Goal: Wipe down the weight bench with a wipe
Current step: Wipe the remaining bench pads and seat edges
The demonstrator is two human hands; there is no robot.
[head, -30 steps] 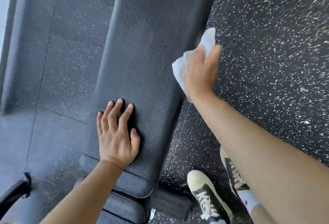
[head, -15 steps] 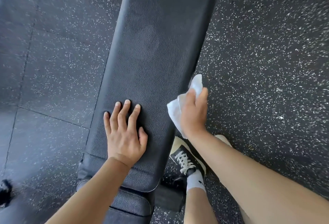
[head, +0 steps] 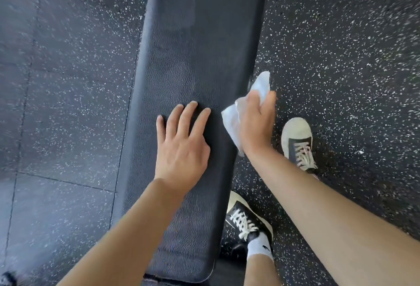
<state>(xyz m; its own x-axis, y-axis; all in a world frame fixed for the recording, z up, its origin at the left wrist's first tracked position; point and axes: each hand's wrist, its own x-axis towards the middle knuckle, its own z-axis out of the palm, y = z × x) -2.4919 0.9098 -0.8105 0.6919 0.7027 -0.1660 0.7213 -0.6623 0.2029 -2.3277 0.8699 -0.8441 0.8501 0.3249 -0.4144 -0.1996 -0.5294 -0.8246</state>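
Since half a second ago the right hand (head: 256, 124) has slid farther up the right edge of the long black textured-vinyl weight bench pad (head: 200, 63), and the view has swung so the pad now runs nearly straight up the picture. That hand grips a crumpled white wipe (head: 261, 85), its fingers curled over the cloth and holding it against the pad's right side; part of the wipe sticks up above the fingers and part hangs out below the palm. Whether the wipe touches the top face or only the side wall cannot be told.

Just beside it, the left hand (head: 181, 147) has kept its place, lying flat on the top of the pad with fingers straight and slightly spread, holding nothing.

Right of the bench, two black canvas sneakers with white laces and pale toe caps stand on the dark rubber floor flecked with white (head: 341, 58): one (head: 297, 144) near the right forearm, the other (head: 247, 219) close against the bench's near end, with a white sock (head: 259, 249) above it.
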